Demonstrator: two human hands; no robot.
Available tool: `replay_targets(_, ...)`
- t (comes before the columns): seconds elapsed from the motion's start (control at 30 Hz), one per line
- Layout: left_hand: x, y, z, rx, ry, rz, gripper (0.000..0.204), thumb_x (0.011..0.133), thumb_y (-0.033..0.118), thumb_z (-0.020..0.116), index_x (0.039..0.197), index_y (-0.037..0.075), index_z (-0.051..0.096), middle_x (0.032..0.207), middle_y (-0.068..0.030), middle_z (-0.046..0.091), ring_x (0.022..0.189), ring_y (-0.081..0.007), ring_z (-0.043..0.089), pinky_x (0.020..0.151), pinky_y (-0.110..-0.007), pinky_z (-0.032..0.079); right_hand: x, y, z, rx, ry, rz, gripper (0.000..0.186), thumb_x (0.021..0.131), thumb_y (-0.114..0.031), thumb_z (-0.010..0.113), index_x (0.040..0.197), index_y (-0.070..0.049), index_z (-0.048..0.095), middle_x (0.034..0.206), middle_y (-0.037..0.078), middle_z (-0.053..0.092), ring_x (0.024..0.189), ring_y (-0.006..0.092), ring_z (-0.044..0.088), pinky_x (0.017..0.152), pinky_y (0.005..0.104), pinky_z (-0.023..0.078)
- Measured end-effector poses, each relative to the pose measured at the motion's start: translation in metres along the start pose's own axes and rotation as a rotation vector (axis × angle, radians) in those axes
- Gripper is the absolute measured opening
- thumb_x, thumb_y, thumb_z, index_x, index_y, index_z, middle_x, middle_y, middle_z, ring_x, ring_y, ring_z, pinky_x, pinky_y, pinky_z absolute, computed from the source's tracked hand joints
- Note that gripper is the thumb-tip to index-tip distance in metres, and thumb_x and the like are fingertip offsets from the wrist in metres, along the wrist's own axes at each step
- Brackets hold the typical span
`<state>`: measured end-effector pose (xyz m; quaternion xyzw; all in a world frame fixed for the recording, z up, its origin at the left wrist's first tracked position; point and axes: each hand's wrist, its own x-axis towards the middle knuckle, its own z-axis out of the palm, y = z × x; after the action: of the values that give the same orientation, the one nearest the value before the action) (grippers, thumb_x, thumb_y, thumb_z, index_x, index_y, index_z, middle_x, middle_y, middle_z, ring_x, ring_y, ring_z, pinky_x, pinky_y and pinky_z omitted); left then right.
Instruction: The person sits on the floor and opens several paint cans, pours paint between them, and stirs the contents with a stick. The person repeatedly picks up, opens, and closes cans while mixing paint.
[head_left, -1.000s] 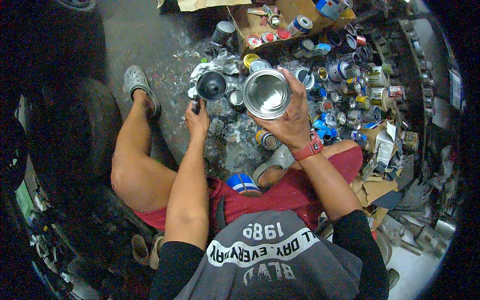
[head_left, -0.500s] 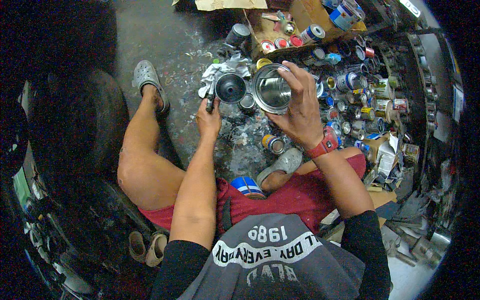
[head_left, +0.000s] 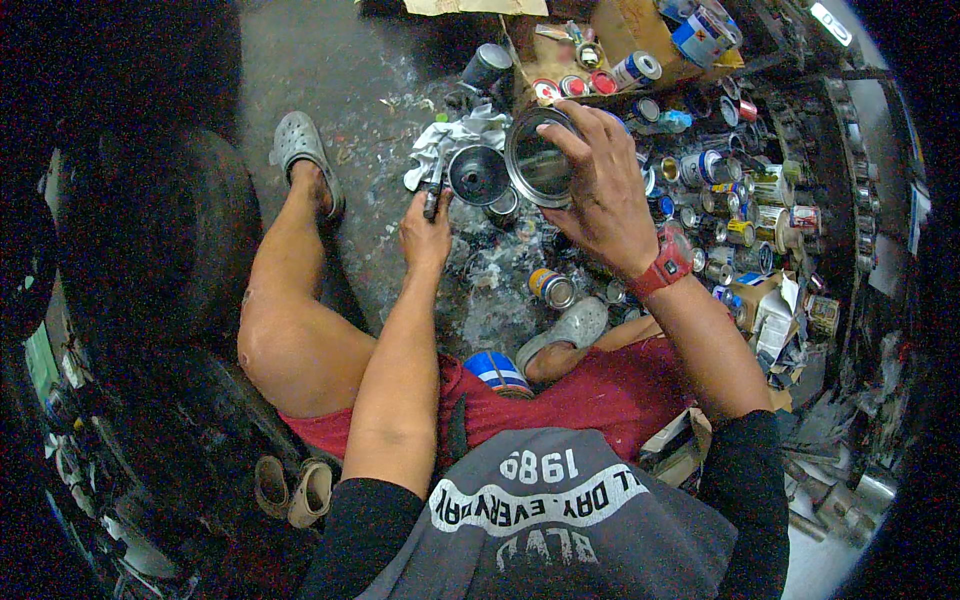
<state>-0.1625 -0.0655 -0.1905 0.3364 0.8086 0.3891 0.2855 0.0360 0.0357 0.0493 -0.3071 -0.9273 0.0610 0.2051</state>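
My left hand [head_left: 428, 238] is wrapped round the grip of what looks like a spray gun [head_left: 432, 203]. The gun's round black cup [head_left: 478, 172] faces up, open, with a small hole at its bottom. To the right of that cup, my right hand [head_left: 608, 185] grips a metal can [head_left: 540, 165] by its rim and side. The can is open and tilted, its mouth toward me, and its inside looks dark and shiny. A crumpled white cloth [head_left: 440, 145] lies on the floor behind the gun. Below the cup stands a small tin [head_left: 503, 208].
Many paint cans [head_left: 740, 205] crowd the floor at the right, beside a cardboard box [head_left: 620, 35] of tins. A dark grey can [head_left: 487, 65] stands at the back. Near my right foot lies an orange-labelled can [head_left: 552, 288]; a blue-and-white can [head_left: 497, 373] sits between my legs.
My right hand has turned the can, so its inside shows darker and its mouth faces more toward me. My left hand keeps its hold on the gun. The whole view has shifted slightly.
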Motion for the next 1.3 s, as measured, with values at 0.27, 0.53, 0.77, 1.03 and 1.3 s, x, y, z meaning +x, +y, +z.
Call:
replay_targets(0.27, 0.002, -0.005, 0.000, 0.062, 0.007, 0.033, 0.064, 0.096, 0.065, 0.067, 0.112, 0.003, 0.071, 0.099, -0.0264, 0.074, 0.098, -0.0514, 0.068, 0.084, -0.055, 0.052, 0.008, 0.001, 0.008, -0.053, -0.050, -0.023, 0.103, 0.056, -0.010, 0.093, 0.147, -0.017, 0.046, 0.151, 0.015, 0.047, 0.136, 0.0431, 0.048, 0.115, 0.0548, 0.039)
replay_targets(0.53, 0.006, 0.019, -0.008, 0.106, -0.009, -0.034, 0.060, 0.098, 0.063, 0.065, 0.104, 0.004, 0.069, 0.090, -0.0258, 0.073, 0.091, -0.0520, 0.068, 0.079, -0.058, 0.050, 0.008, 0.005, 0.012, -0.031, -0.025, 0.025, 0.104, 0.057, -0.007, 0.092, 0.148, -0.016, 0.043, 0.152, 0.017, 0.048, 0.137, 0.0429, 0.048, 0.115, 0.0531, 0.040)
replay_targets(0.77, 0.006, 0.001, -0.009, 0.152, -0.018, -0.017, 0.056, 0.098, 0.061, 0.066, 0.102, 0.006, 0.069, 0.090, -0.0246, 0.073, 0.090, -0.0511, 0.068, 0.077, -0.057, 0.050, -0.002, 0.010, 0.012, 0.048, 0.009, 0.067, 0.101, 0.057, -0.012, 0.094, 0.146, -0.017, 0.047, 0.150, 0.015, 0.047, 0.134, 0.0421, 0.049, 0.112, 0.0539, 0.042)
replay_targets(1.03, 0.006, 0.010, -0.012, 0.150, -0.014, -0.035, 0.057, 0.097, 0.062, 0.067, 0.103, 0.005, 0.069, 0.091, -0.0246, 0.074, 0.090, -0.0512, 0.068, 0.078, -0.057, 0.050, -0.009, 0.009, 0.007, 0.076, 0.002, 0.082, 0.106, 0.054, -0.011, 0.095, 0.147, -0.018, 0.046, 0.151, 0.015, 0.047, 0.134, 0.0422, 0.049, 0.113, 0.0538, 0.041)
replay_targets(1.3, 0.007, 0.005, -0.010, 0.138, -0.077, -0.052, 0.059, 0.096, 0.063, 0.068, 0.107, 0.005, 0.070, 0.095, -0.0262, 0.074, 0.095, -0.0517, 0.069, 0.079, -0.057, 0.051, -0.008, 0.008, 0.010, 0.063, -0.015, 0.106, 0.108, 0.053, -0.010, 0.096, 0.148, -0.018, 0.044, 0.151, 0.015, 0.046, 0.137, 0.0425, 0.047, 0.115, 0.0527, 0.039)
